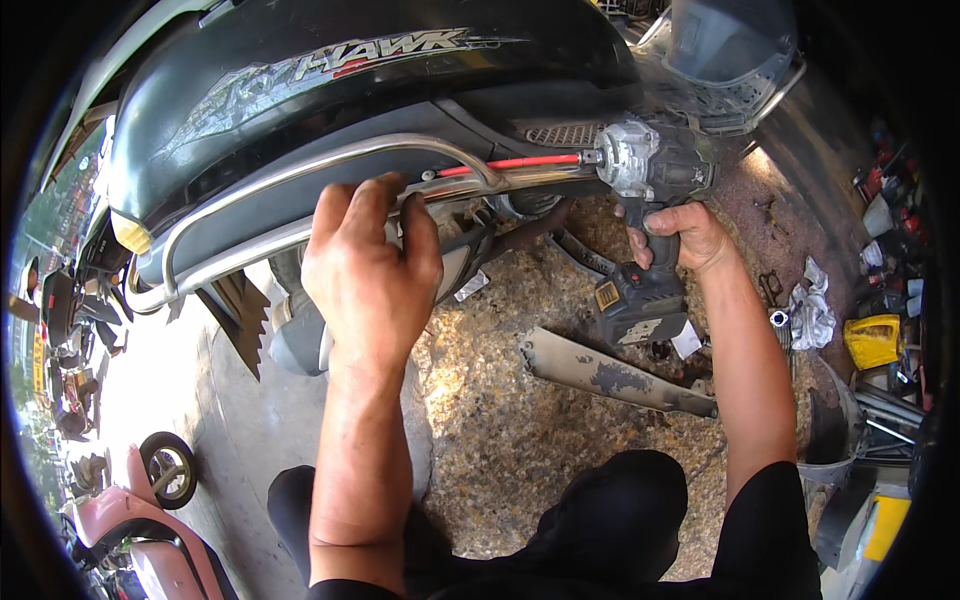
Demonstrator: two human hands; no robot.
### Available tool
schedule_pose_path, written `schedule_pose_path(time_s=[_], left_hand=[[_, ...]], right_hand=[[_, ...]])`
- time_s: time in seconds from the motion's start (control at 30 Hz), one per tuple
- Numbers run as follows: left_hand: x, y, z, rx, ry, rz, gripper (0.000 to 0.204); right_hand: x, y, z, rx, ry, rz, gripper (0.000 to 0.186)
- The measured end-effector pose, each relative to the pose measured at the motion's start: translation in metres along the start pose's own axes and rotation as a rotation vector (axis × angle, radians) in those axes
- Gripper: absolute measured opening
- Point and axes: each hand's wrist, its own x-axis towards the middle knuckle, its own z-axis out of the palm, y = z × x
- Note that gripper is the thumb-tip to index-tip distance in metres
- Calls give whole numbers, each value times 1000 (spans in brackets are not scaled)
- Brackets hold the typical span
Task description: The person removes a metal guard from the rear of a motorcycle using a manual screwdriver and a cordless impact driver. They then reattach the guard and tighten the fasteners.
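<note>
My right hand (690,232) is wrapped round the handle of a cordless impact driver (642,170) with a grey metal nose and a dark battery. From its nose a long red bit (530,162) points left along the side of a dark scooter (380,80), crossing a chrome rail (330,150). The bit's tip ends just beyond the fingers of my left hand (370,260). That hand is at the rail, its fingers bent and drawn together. Whatever they may pinch is hidden.
A worn metal strip (615,375) lies on the speckled ground below the driver. Tools, crumpled foil (812,310) and a yellow piece (872,342) crowd the right side. A clear plastic part (730,50) is at the upper right. A pink scooter (140,520) stands lower left.
</note>
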Motion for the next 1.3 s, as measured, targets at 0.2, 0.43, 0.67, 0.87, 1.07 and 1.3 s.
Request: schedule_pose_path(time_s=[0.2, 0.43, 0.67, 0.87, 1.07, 1.3], left_hand=[[22, 14, 9, 243, -199, 49, 14], [21, 23, 29, 252, -137, -158, 15], [19, 25, 48, 149, 70, -268, 13], [17, 20, 32, 101, 12, -261, 10], [19, 28, 32, 221, -134, -111, 11], [21, 31, 29, 182, -194, -77, 13]], right_hand=[[8, 13, -5, 98, -134, -9, 40], [10, 22, -8, 135, -140, -36, 34], [6, 41, -7, 197, -95, -85, 33], [-32, 50, -20, 261, 7, -168, 40], [-65, 40, -31, 155, 135, -132, 44], [-26, -8, -23, -3, 109, -84, 34]])
